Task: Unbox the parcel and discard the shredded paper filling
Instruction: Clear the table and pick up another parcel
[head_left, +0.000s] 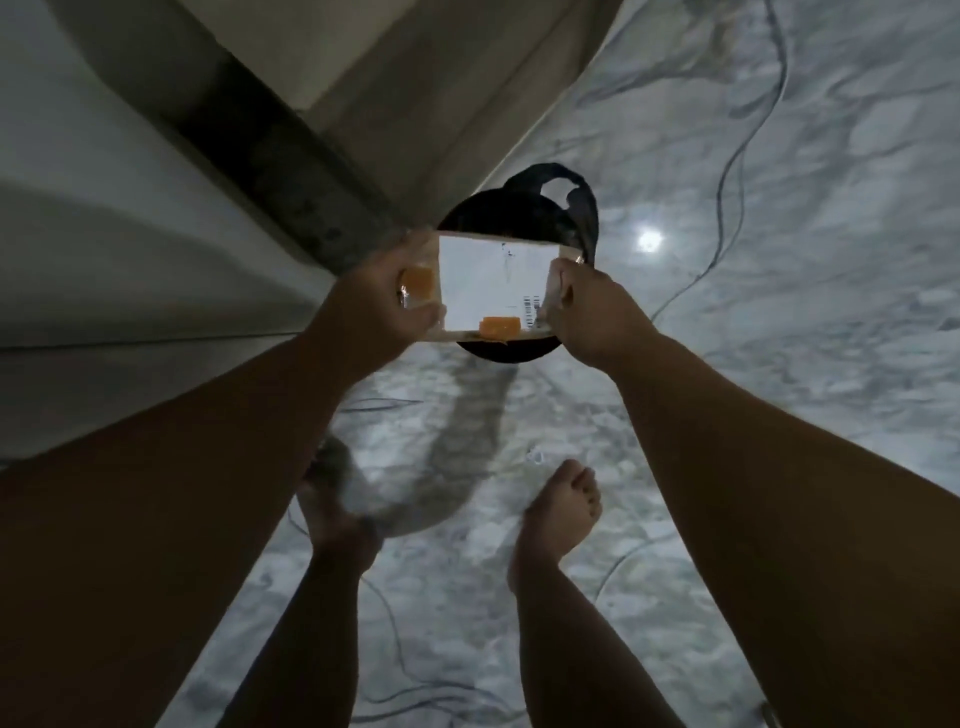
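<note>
head view: two hands (374, 299) (587, 312), one parcel (493, 280)

Marble floor (779, 260) under black bin (519, 213)

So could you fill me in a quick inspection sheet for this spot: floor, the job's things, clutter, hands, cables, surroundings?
Surface: pale marbled stone floor, glossy, with a bright lamp reflection.
Job's things: small cardboard parcel box with white shipping label and orange tape patches, held over a round black bin with a black liner; shredded paper not visible.
Clutter: nothing seen.
Hands: left hand and right hand each grip one side of the box.
Cables: thin dark cable trailing across the floor, more near the feet.
Surroundings: pale wall or furniture panel at left; two bare feet below.
</note>
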